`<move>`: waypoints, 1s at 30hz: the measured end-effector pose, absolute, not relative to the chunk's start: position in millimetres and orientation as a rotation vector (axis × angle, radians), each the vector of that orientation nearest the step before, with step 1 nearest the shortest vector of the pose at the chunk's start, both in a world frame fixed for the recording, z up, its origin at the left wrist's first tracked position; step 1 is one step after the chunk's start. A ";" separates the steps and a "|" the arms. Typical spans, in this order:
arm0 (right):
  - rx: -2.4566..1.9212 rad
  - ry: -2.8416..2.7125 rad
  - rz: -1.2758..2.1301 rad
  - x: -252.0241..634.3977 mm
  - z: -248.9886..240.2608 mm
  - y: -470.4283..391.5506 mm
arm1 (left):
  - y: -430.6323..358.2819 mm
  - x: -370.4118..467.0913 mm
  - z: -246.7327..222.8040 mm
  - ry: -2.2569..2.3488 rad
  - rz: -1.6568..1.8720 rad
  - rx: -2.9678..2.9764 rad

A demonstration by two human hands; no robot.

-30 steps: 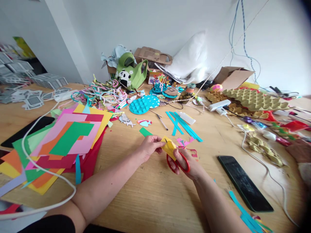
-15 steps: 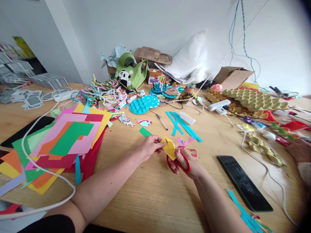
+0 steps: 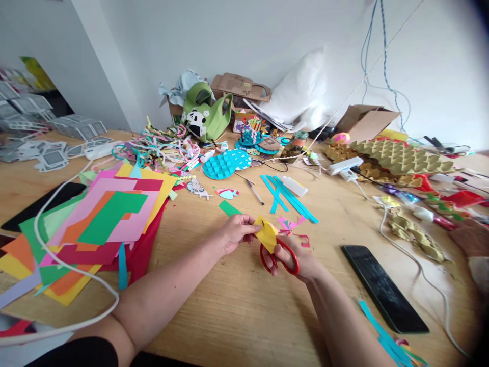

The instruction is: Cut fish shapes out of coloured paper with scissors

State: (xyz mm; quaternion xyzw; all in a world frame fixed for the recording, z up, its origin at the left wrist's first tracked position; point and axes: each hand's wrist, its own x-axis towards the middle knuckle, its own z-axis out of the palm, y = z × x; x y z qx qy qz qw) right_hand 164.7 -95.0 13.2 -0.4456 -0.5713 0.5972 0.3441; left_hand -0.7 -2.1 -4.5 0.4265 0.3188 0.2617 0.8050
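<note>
My left hand [image 3: 240,232] pinches a small piece of yellow paper [image 3: 266,235] by its left edge, above the middle of the table. Around the handles of the red scissors [image 3: 293,259] are the fingers of my right hand [image 3: 292,260]. The scissors meet the right side of the yellow paper, and their blades are mostly hidden by it. Just beyond the paper lie pink paper scraps [image 3: 292,224]. A green paper strip [image 3: 229,208] rests on the table past my left hand.
Stacked coloured paper [image 3: 110,216] covers the left side. Blue strips [image 3: 292,199] and a glue bottle [image 3: 294,186] lie ahead. At right are a phone [image 3: 384,288], a white cable [image 3: 412,255], egg cartons [image 3: 401,155] and another person's hand [image 3: 466,237].
The scissor handles have spread slightly wider. The yellow paper has tilted a little, and its right edge looks more curved. My left hand has barely moved.
</note>
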 end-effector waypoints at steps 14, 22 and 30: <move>-1.207 -1.339 1.736 160.9 27.5 -94.5 | -1.1 -2.2 -0.8 0.665 0.492 0.932; -1.426 -1.356 1.630 157.4 31.5 -94.6 | 0.0 -2.4 -1.7 0.725 0.524 0.994; -1.502 -1.423 1.515 158.0 27.6 -94.7 | -0.8 -2.1 -1.6 0.720 0.533 0.992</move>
